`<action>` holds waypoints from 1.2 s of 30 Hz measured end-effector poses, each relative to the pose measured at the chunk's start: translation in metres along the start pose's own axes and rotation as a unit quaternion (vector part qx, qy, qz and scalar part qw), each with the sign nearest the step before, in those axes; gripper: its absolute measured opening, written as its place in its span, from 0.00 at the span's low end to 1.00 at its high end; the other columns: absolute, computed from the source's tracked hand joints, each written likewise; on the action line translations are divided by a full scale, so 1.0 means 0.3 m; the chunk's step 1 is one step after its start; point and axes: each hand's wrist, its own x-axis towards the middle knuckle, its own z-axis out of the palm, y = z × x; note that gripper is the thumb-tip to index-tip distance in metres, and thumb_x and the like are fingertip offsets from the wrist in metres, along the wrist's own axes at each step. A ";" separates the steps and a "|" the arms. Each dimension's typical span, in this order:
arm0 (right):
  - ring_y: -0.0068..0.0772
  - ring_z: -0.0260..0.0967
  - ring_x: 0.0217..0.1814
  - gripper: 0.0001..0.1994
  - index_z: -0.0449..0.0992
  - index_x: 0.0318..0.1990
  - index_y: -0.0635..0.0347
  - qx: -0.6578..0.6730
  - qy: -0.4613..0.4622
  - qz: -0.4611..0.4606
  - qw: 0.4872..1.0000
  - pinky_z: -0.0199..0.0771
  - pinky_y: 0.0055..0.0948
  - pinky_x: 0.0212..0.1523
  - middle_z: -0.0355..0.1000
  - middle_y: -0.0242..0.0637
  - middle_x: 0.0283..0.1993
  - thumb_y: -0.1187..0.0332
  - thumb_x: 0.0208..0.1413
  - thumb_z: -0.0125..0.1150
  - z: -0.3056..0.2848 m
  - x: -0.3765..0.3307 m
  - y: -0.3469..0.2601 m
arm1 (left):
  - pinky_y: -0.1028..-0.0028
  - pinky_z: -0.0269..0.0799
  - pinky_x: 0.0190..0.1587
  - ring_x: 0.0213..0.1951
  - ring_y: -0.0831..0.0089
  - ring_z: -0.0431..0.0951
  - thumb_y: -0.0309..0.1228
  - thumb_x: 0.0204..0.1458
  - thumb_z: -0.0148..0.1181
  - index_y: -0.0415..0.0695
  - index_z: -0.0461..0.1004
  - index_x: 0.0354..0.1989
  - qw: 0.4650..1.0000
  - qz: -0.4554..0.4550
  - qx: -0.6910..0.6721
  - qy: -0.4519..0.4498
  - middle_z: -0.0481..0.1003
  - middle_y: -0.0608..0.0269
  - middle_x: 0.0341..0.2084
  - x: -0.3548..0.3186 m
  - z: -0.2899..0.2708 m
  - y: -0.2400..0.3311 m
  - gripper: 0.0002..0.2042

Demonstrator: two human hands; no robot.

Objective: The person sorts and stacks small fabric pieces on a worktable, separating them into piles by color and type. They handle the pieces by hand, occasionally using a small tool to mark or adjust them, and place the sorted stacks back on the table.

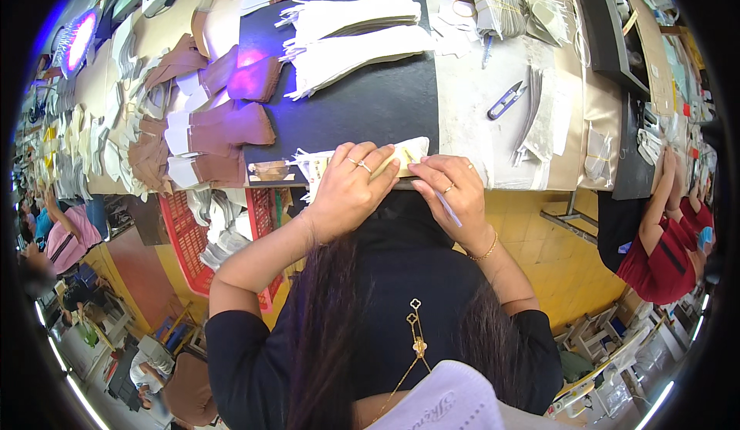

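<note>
At the front edge of the table, my left hand (353, 191) is closed over a cream-coloured cut piece (410, 151) and presses it to the black mat. My right hand (456, 198) pinches the right end of that piece; a thin pale-purple stick-like tool (449, 209) pokes out between its fingers. What kind of tool it is, I cannot tell. White pieces with loose threads (308, 166) lie partly hidden under my left hand. Further back on the black mat (362, 118) rest two stacks of white cut pieces (358, 56) with frayed thread ends.
Brown and white pieces (223, 129) are piled at the left. Thread snips (506, 101) and a fanned stack of grey-white pieces (536, 121) lie at the right. A red crate (185, 237) stands below the table's left side. A co-worker in red (667, 260) is at the far right.
</note>
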 end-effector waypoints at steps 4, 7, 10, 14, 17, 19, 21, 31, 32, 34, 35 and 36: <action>0.37 0.71 0.38 0.11 0.78 0.38 0.58 -0.016 -0.010 -0.007 1.000 0.69 0.35 0.41 0.73 0.36 0.35 0.70 0.45 0.69 0.002 0.008 -0.007 | 0.61 0.67 0.44 0.45 0.62 0.73 0.30 0.44 0.68 0.41 0.78 0.40 1.000 0.006 0.011 -0.006 0.75 0.58 0.46 -0.005 0.000 -0.002 0.14; 0.38 0.71 0.39 0.09 0.77 0.37 0.58 -0.019 -0.040 -0.006 0.999 0.68 0.36 0.41 0.72 0.36 0.35 0.69 0.47 0.68 -0.020 0.002 -0.008 | 0.62 0.68 0.44 0.44 0.62 0.73 0.30 0.44 0.68 0.41 0.78 0.40 1.000 0.007 0.017 -0.008 0.75 0.58 0.46 -0.008 0.000 -0.004 0.14; 0.38 0.71 0.39 0.08 0.77 0.36 0.59 0.019 -0.017 0.001 1.000 0.68 0.37 0.41 0.72 0.37 0.35 0.66 0.51 0.65 -0.043 -0.005 0.001 | 0.62 0.68 0.44 0.44 0.63 0.74 0.30 0.44 0.69 0.42 0.78 0.40 1.000 0.016 0.012 0.006 0.75 0.59 0.45 -0.006 0.001 -0.015 0.14; 0.40 0.70 0.38 0.09 0.78 0.37 0.59 0.056 0.042 0.055 0.996 0.68 0.36 0.41 0.72 0.39 0.36 0.63 0.56 0.62 -0.049 -0.013 0.012 | 0.62 0.69 0.44 0.42 0.61 0.75 0.28 0.41 0.71 0.42 0.76 0.40 0.997 -0.010 -0.068 0.019 0.75 0.57 0.43 -0.005 0.003 -0.035 0.16; 0.37 0.71 0.37 0.15 0.79 0.45 0.59 0.125 0.081 0.115 0.982 0.71 0.33 0.38 0.72 0.40 0.38 0.57 0.62 0.54 -0.045 -0.019 0.012 | 0.64 0.72 0.44 0.40 0.60 0.76 0.25 0.40 0.72 0.42 0.76 0.40 0.987 -0.072 -0.144 0.024 0.75 0.56 0.42 -0.002 0.004 -0.044 0.17; 0.36 0.73 0.39 0.18 0.78 0.47 0.60 0.158 0.083 0.140 0.974 0.73 0.32 0.40 0.72 0.41 0.39 0.55 0.64 0.51 -0.045 -0.023 0.011 | 0.67 0.73 0.44 0.40 0.60 0.77 0.24 0.40 0.72 0.41 0.75 0.41 0.975 -0.117 -0.186 0.039 0.75 0.55 0.41 0.004 -0.004 -0.047 0.18; 0.37 0.75 0.43 0.20 0.77 0.49 0.63 0.191 0.079 0.138 0.969 0.74 0.30 0.44 0.72 0.44 0.42 0.55 0.67 0.47 -0.043 -0.027 0.013 | 0.69 0.73 0.44 0.41 0.63 0.77 0.24 0.40 0.72 0.40 0.75 0.41 0.958 -0.157 -0.232 0.056 0.75 0.55 0.41 0.017 -0.028 -0.057 0.17; 0.37 0.75 0.43 0.20 0.76 0.49 0.63 0.152 0.033 0.131 0.979 0.74 0.30 0.44 0.73 0.43 0.43 0.54 0.66 0.48 -0.011 -0.039 0.019 | 0.66 0.75 0.40 0.40 0.61 0.79 0.26 0.43 0.70 0.42 0.77 0.38 0.979 -0.198 -0.040 0.012 0.75 0.58 0.41 0.056 -0.246 -0.117 0.13; 0.37 0.75 0.44 0.20 0.76 0.49 0.63 0.156 0.038 0.135 0.978 0.74 0.30 0.45 0.73 0.43 0.43 0.54 0.66 0.48 -0.011 -0.039 0.020 | 0.65 0.75 0.40 0.41 0.59 0.78 0.27 0.43 0.70 0.42 0.77 0.37 0.980 -0.199 -0.019 0.002 0.75 0.59 0.41 0.060 -0.242 -0.128 0.12; 0.37 0.75 0.44 0.20 0.76 0.49 0.63 0.145 0.044 0.136 0.979 0.74 0.30 0.46 0.73 0.43 0.43 0.55 0.67 0.48 -0.015 -0.040 0.022 | 0.62 0.73 0.45 0.44 0.59 0.77 0.28 0.43 0.70 0.43 0.78 0.36 0.989 -0.151 0.003 0.001 0.76 0.59 0.41 0.077 -0.203 -0.151 0.11; 0.37 0.75 0.44 0.19 0.76 0.49 0.63 0.131 0.046 0.133 0.981 0.73 0.30 0.46 0.72 0.43 0.43 0.56 0.67 0.47 -0.019 -0.041 0.023 | 0.62 0.72 0.47 0.45 0.59 0.77 0.28 0.43 0.70 0.43 0.79 0.35 0.992 -0.120 0.027 0.009 0.76 0.60 0.41 0.082 -0.180 -0.157 0.10; 0.36 0.75 0.44 0.19 0.76 0.49 0.63 0.117 0.050 0.147 0.981 0.73 0.30 0.47 0.72 0.43 0.43 0.56 0.67 0.47 -0.022 -0.042 0.022 | 0.62 0.71 0.48 0.46 0.59 0.76 0.28 0.43 0.70 0.44 0.79 0.35 0.995 -0.089 0.051 0.017 0.76 0.60 0.41 0.083 -0.165 -0.158 0.10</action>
